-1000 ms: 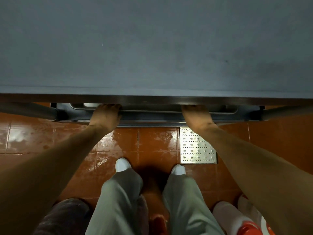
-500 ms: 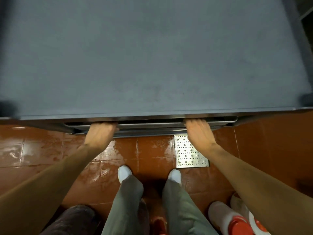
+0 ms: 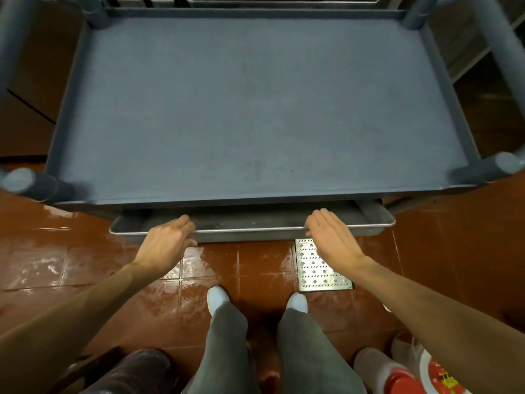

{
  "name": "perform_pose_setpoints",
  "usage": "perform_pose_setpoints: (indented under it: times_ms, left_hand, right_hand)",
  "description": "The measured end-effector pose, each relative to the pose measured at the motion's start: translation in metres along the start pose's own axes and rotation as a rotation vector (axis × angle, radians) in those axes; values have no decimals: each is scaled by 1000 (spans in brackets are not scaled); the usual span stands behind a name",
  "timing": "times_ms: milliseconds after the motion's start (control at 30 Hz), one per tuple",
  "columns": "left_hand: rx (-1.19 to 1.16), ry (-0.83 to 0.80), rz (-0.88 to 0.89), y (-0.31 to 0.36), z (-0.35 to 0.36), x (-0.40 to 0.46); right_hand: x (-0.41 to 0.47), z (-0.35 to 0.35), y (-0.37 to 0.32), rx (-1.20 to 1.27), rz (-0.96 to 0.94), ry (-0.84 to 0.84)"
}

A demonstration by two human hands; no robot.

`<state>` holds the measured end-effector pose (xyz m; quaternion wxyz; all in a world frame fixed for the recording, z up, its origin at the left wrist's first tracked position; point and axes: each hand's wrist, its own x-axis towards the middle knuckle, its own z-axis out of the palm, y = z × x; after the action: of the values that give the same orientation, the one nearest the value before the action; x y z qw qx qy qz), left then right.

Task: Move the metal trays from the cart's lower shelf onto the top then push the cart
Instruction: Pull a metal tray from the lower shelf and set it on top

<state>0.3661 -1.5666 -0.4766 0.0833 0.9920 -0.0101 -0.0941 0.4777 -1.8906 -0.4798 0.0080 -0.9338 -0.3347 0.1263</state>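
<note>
A grey plastic cart fills the upper view, and its top shelf (image 3: 255, 109) is bare. A metal tray (image 3: 250, 226) sticks out toward me from under the top shelf, with only its near rim and a strip of its inside showing. My left hand (image 3: 166, 243) grips the tray's near rim left of centre, fingers curled over the edge. My right hand (image 3: 329, 237) holds the same rim right of centre. The rest of the tray and the lower shelf are hidden under the cart top.
Wet red-brown floor tiles (image 3: 255, 268) lie between me and the cart, with a perforated metal drain cover (image 3: 321, 268) near my right foot. White containers with red lids (image 3: 403, 376) stand at the lower right. A dark round object (image 3: 130, 371) sits at the lower left.
My view has risen, so the whole cart top now shows. Both hands have drawn the metal tray out toward me from under the top shelf.
</note>
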Motion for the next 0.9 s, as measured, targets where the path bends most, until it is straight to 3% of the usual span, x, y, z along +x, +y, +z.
perform_pose_setpoints:
  times_ms: [367,600,900]
  left_hand:
    - [-2,-180,-8,19,-87,-34]
    - [10,-129,63,31,-141,-46]
    - [78,-116,106,64,-191,-73]
  right_hand:
    - [-31,-84,14,144,-108,-2]
    - [-45,-133,15,203,-61,18]
    - [-70,-196,-9,126,-226,1]
